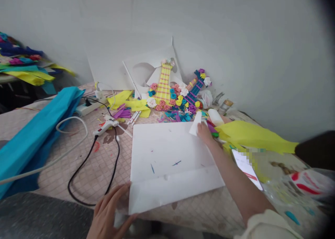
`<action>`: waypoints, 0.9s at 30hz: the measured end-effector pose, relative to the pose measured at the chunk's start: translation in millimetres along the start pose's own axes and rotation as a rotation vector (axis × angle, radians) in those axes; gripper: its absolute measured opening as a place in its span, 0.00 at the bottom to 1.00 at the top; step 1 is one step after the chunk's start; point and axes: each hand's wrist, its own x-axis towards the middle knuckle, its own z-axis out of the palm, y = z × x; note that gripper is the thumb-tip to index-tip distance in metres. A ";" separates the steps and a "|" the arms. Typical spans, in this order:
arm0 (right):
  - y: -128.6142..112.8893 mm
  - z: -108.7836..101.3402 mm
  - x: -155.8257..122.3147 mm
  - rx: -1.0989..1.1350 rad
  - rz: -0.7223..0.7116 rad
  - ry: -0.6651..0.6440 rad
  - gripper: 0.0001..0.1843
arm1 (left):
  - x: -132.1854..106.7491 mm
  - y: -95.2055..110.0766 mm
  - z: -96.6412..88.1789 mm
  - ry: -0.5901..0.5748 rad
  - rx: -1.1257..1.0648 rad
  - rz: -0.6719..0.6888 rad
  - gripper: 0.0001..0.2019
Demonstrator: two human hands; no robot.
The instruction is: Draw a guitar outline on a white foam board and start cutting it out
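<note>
A white board lies flat on the table before me, with small dark scraps on it. My left hand is at its near left corner, fingertips against the left edge and thumb by the front edge, holding it. Toward the far right corner of the board, my right hand is closed on a folded white piece of paper. Behind the board stand a yellow woven paper decoration edged with paper flowers and a blue one. Coloured paper scraps lie at their foot.
Left of the board are a white glue gun with a black cord, a power strip and long blue paper. To the right lie yellow paper, a lit phone and a plastic bag. White sheets lean on the wall.
</note>
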 end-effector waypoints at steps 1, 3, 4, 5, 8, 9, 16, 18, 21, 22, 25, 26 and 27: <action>-2.0 8.9 -0.3 -0.062 0.002 -0.063 0.20 | -0.1 -0.5 0.1 0.002 0.012 0.011 0.32; -5.2 24.2 -0.1 -0.125 0.047 -0.152 0.23 | -0.1 -0.9 0.7 0.004 0.032 0.030 0.31; -6.2 30.0 0.8 -0.159 0.062 -0.191 0.24 | -0.1 -0.8 1.3 0.007 0.037 0.031 0.31; -7.1 34.5 2.3 -0.188 0.072 -0.228 0.25 | -0.2 -0.6 2.2 0.004 0.041 0.028 0.30; -13.1 41.9 7.7 -0.237 0.052 -0.331 0.27 | -1.4 -0.1 4.9 -0.008 0.043 -0.001 0.29; -17.4 43.3 8.7 -0.240 0.024 -0.362 0.28 | -2.0 0.0 5.6 -0.012 0.042 -0.012 0.29; -90.2 55.5 -4.0 -0.147 -0.328 -0.527 0.30 | -2.6 5.0 0.5 -0.041 -0.018 -0.100 0.29; -118.7 59.4 -9.3 -0.102 -0.444 -0.558 0.31 | -0.7 7.9 -2.8 -0.033 -0.045 -0.100 0.28; -161.4 65.3 -13.0 -0.030 -0.605 -0.586 0.31 | 2.2 12.5 -7.4 -0.036 -0.081 -0.116 0.27; -174.6 67.5 -12.8 -0.009 -0.645 -0.590 0.31 | 2.8 14.1 -8.4 -0.050 -0.094 -0.128 0.27; -206.6 73.6 -9.0 0.046 -0.727 -0.593 0.31 | 3.2 18.8 -8.8 -0.074 -0.139 -0.192 0.27; -214.0 74.9 -7.4 0.064 -0.751 -0.595 0.30 | 3.0 20.2 -8.0 -0.072 -0.154 -0.217 0.27; -219.7 75.5 -6.1 0.082 -0.778 -0.599 0.30 | 2.7 21.4 -7.1 -0.065 -0.170 -0.240 0.26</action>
